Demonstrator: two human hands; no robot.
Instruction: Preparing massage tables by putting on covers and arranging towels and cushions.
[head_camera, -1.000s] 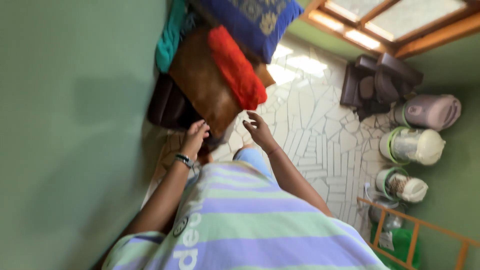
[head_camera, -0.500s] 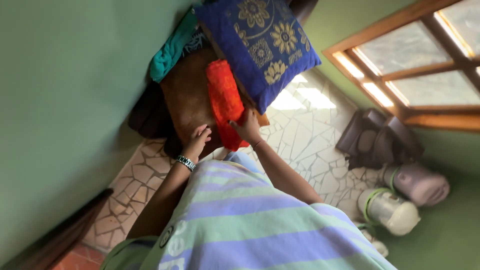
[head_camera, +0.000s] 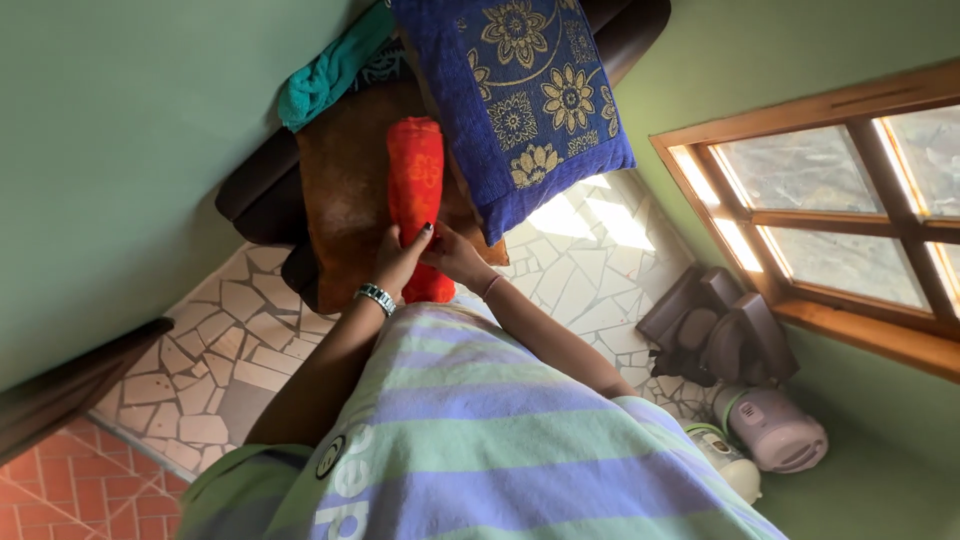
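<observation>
Both hands, left hand (head_camera: 398, 262) and right hand (head_camera: 455, 255), closed on red rolled towel (head_camera: 416, 185) end. Blue cushion (head_camera: 520, 100) just beyond fingertips. Towel not yet lifted off brown seat (head_camera: 345, 190).

1. My left hand (head_camera: 400, 258) reaches out in front of me, with my fingers bent and my thumb up.
2. A shiny band sits on my left wrist.
3. My right hand (head_camera: 452, 252) is just beside it, and the two hands touch.
4. Both my arms are bare and stretched forward.
</observation>
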